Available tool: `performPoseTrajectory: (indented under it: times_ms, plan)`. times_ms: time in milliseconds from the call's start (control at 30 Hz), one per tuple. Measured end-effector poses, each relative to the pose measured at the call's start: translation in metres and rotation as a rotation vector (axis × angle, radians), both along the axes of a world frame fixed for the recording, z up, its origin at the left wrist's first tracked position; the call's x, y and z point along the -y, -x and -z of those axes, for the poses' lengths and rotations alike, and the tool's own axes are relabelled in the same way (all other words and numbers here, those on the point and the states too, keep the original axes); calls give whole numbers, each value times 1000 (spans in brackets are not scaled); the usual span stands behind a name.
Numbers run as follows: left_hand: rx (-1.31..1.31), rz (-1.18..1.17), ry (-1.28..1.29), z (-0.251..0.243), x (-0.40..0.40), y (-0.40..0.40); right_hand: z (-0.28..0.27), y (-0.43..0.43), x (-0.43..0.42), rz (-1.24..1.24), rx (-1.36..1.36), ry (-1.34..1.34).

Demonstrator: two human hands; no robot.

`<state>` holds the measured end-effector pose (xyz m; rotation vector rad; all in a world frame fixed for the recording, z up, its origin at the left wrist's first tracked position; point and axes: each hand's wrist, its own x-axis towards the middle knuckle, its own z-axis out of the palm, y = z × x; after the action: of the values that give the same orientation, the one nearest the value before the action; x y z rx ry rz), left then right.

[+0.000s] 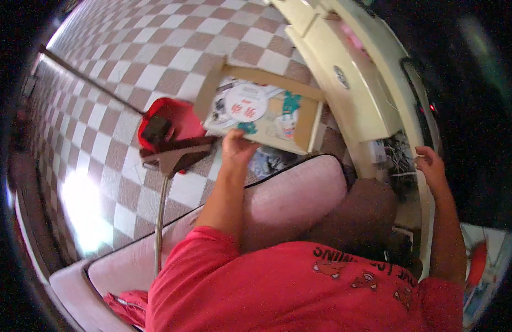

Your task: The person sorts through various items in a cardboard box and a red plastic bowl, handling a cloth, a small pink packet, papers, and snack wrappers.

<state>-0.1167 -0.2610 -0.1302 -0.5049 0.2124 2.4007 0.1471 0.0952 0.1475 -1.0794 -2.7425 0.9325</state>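
Note:
My left hand (236,146) grips the near edge of a shallow cream drawer (272,143), its thumb over the rim. The drawer is tilted above the floor, away from the cabinet. Inside it lie a round white label or disc (246,102) bearing red print, green pieces (291,102) and several papers or packets, blurred in part. My right hand (431,168) is at the edge of a cream cabinet (359,97), fingers curled apart with nothing seen in them. Whether its fingertips touch that edge is unclear. Below it, a dark gap in the cabinet shows tangled cables (399,155).
A red dustpan (183,118) with a long handle (94,83) stands on the checkered floor (156,25), beside a brown broom or brush head (169,159). A pink cushioned seat (295,197) runs in front of me. Under the drawer lies a patterned bag or packet (269,162).

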Motion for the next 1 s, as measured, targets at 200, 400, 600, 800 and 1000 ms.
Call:
performPoseTrajectory:
  times_ms: [200, 400, 600, 800, 1000]
  plan:
    - [-127, 119, 88, 13, -5, 1, -19, -123, -34, 217, -85, -113]
    - [-356, 35, 271, 44, 18, 12, -20, -259, -25, 419, -306, -93]
    - [-444, -149, -2, 62, 6, 19, 13, -352, -4, 592, -488, -93]
    - [-514, -90, 277, 2, -12, 6, 27, -363, -2, 641, -640, -21]
    - [-888, -34, 594, -69, -23, -10, 11, -357, 25, 708, -817, 107]
